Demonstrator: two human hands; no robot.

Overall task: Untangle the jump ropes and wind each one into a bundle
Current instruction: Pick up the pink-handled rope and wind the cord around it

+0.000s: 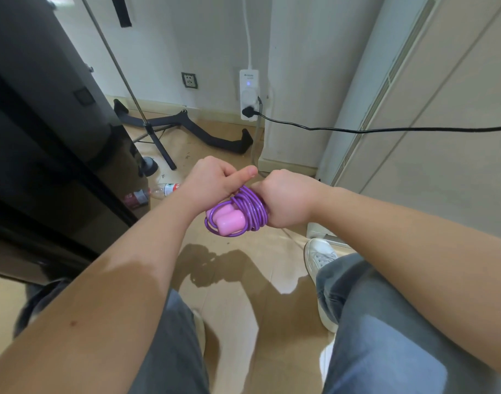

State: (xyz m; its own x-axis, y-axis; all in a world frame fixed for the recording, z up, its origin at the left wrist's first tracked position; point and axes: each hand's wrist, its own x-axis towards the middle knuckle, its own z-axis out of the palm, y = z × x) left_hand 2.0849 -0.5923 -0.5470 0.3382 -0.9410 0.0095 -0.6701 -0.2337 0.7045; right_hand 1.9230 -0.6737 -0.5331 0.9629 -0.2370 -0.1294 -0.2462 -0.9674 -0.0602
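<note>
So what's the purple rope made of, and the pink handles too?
The purple rope looks like smooth, bendy plastic, maybe PVC. It is shiny with bright glints, and it curls into tight coils without kinking. The pink handles look like hard plastic with a soft satin sheen, with even colour and rounded ends. That is only a guess from the look.

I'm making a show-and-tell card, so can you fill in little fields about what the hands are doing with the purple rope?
Thing held: purple plastic jump rope with two pink rounded handles
Rope state: wound in many loops around the handles, one tight bundle
Left hand: grips the bundle, thumb sticking out
Right hand: fist gripping the coils' other side, fingertips hidden
Where: in the air above the tan tiled floor
Also on the floor: clear plastic bottle, lying down
</note>
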